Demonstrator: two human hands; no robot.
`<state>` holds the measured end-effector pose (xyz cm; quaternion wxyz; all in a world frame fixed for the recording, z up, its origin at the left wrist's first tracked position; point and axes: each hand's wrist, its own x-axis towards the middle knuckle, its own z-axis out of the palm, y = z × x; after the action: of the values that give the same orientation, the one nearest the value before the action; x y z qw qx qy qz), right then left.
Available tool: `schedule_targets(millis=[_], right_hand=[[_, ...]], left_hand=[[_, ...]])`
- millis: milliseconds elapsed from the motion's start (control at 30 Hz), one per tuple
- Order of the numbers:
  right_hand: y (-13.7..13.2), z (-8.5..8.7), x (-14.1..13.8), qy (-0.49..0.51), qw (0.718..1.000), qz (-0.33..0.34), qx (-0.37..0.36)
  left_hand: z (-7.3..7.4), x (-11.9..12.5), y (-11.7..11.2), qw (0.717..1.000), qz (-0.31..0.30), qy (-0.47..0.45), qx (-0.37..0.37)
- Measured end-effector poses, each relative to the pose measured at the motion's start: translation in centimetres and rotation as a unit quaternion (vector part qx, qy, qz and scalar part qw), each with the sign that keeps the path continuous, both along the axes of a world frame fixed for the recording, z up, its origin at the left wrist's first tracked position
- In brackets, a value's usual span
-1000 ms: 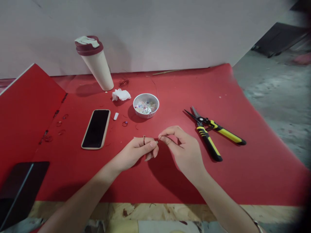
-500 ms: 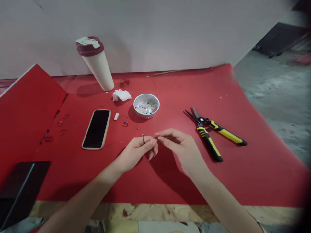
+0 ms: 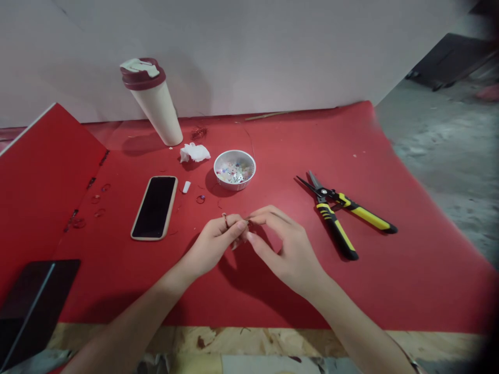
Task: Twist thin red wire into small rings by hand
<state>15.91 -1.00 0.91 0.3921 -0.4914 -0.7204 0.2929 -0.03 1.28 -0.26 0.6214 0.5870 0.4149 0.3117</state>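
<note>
Just in front of the bowl, my left hand (image 3: 218, 239) pinches thumb against index finger, on something too small to make out. A thin red ring (image 3: 225, 221) circles a finger of that hand. From the right, my right hand (image 3: 288, 244) meets it, its index fingertip at the left fingertips and its thumb spread a little below. A silver bowl (image 3: 235, 185) holds small mixed beads (image 3: 234, 172). Left of it lie a small wire ring with a purple bead (image 3: 200, 199) and a small white piece (image 3: 186, 187).
Yellow-and-black pliers (image 3: 331, 208) lie spread on the right. Leftward are a phone (image 3: 155, 208), several thin wire rings (image 3: 99, 212), a raised red panel (image 3: 47, 171) and a dark flat object (image 3: 35, 296). Crumpled tissue (image 3: 195, 152), tangled red wire (image 3: 199, 133) and a lidded tumbler (image 3: 158, 109) stand farther back.
My right thumb has come away from its index finger and dropped lower. Both hands have shifted slightly left, fingertips still together. Things on the table stay in place.
</note>
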Motion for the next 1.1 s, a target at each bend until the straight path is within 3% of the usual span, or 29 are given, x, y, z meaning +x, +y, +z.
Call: schedule_targets(millis=[133, 267, 400, 500, 600, 700, 800, 900, 1000, 1100], right_hand=[[0.0, -0.5, -0.3, -0.083, 0.992, -0.042, 0.088], [0.0, -0.7, -0.5, -0.08, 0.976, -0.102, 0.175], [-0.1, -0.6, -0.7, -0.116, 0.954, -0.084, 0.262], [-0.2, -0.4, -0.8, -0.105, 0.949, -0.084, 0.286], [-0.5, 0.0, -1.0, -0.047, 0.974, -0.076, 0.208], [-0.8, 0.6, -1.1, 0.038, 0.996, -0.076, 0.015], [-0.9, 0.9, -1.1, 0.119, 0.976, -0.078, -0.167], [-0.8, 0.5, -1.0, 0.192, 0.949, -0.053, -0.244], [-0.6, -0.1, -0.8, 0.251, 0.933, -0.023, -0.259], [-0.5, -0.3, -0.6, 0.265, 0.933, -0.029, -0.243]], left_hand=[[0.0, 0.2, -0.2, 1.0, 0.017, 0.017, 0.01], [0.4, 0.2, -0.3, 0.999, 0.023, 0.006, 0.021], [0.6, 0.2, -0.5, 0.999, 0.001, -0.01, 0.051], [0.6, 0.2, -0.6, 0.994, -0.001, 0.02, 0.106], [0.5, 0.3, -0.8, 0.969, 0.022, 0.102, 0.222], [0.3, 0.4, -0.9, 0.922, 0.064, 0.184, 0.334], [-0.2, 0.4, -0.9, 0.876, 0.089, 0.237, 0.41], [-0.5, 0.5, -0.9, 0.845, 0.099, 0.271, 0.45], [-0.5, 0.5, -1.0, 0.849, 0.113, 0.276, 0.436], [-0.2, 0.6, -1.0, 0.907, 0.112, 0.231, 0.335]])
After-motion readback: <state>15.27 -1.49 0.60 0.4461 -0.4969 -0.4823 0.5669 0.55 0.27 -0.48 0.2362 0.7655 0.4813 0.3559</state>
